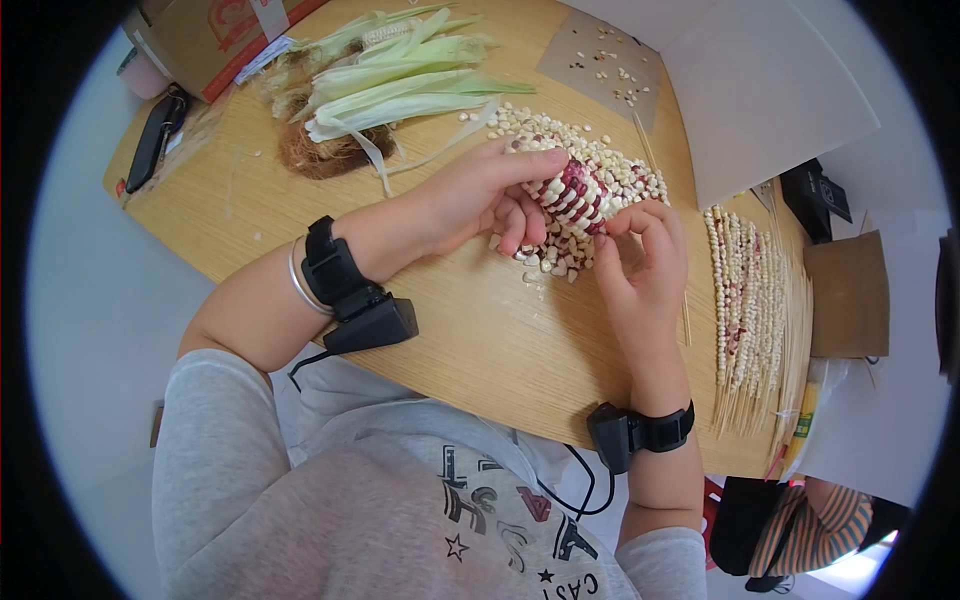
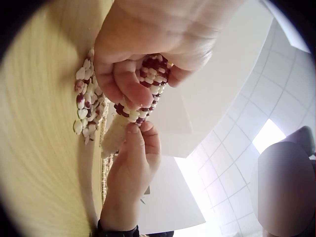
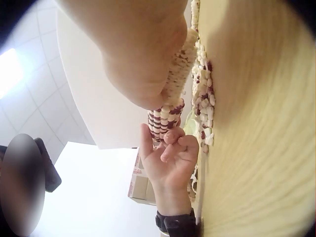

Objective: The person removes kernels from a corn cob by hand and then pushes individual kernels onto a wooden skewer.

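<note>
A corn cob point(image 1: 572, 195) with white and dark red kernels is held over a heap of loose kernels point(image 1: 635, 178) on the table. My left hand point(image 1: 485, 195) grips it, thumb along the top and fingers curled beneath. At the cob's other end, my right hand point(image 1: 648, 262) has its thumb and fingertips against the edge of the kernel rows. A bare stretch of cob point(image 3: 178, 71), stripped of kernels, shows in the right wrist view. The right fingertips are hidden there behind the hand itself.
Green corn husks point(image 1: 400, 85) with brown silk lie at the back left. Skewers threaded with kernels point(image 1: 745, 310) line the right side, near a small cardboard box point(image 1: 848, 295). A grey sheet point(image 1: 600, 68) bears scattered kernels. A phone point(image 1: 158, 135) lies far left.
</note>
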`<state>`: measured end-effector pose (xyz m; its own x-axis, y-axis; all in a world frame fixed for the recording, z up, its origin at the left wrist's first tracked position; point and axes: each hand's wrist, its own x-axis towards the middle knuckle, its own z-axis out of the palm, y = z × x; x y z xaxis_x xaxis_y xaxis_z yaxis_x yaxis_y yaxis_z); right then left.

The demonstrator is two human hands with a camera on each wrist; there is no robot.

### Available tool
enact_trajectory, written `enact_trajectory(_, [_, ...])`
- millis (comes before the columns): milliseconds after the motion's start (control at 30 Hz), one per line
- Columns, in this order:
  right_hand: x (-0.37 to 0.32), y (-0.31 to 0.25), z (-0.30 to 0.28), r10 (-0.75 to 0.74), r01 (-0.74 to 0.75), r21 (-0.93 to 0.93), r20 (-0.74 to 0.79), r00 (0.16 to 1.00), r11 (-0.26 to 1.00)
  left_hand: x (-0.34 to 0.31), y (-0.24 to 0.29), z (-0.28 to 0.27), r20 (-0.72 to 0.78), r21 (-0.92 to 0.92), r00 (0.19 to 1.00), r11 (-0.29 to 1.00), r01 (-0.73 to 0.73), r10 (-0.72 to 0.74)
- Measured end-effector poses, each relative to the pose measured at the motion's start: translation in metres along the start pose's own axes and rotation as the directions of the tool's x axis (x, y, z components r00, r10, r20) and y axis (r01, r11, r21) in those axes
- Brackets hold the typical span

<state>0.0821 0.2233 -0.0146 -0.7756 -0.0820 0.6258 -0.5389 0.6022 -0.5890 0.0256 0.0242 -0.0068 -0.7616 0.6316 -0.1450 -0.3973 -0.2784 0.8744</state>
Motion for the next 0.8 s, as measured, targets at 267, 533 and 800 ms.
enact_trajectory(267, [0.001, -0.003, -0.005, -0.015, 0.019, -0.097, 0.040, 0.999, 0.995, 0.003, 0.002, -0.008, -0.065, -0.112, 0.997, 0.993, 0.039, -0.047])
enact_trajectory(533, [0.003, -0.006, -0.005, -0.028, 0.029, -0.121, 0.015, 1.000, 0.992, 0.004, 0.003, -0.007, -0.070, -0.158, 0.995, 0.986, 0.056, -0.068])
enact_trajectory(800, [0.001, -0.008, -0.006, 0.134, -0.111, -0.136, 0.170, 0.976, 0.984, 0.001, 0.000, -0.004, 0.086, -0.044, 0.995, 0.997, 0.061, -0.057])
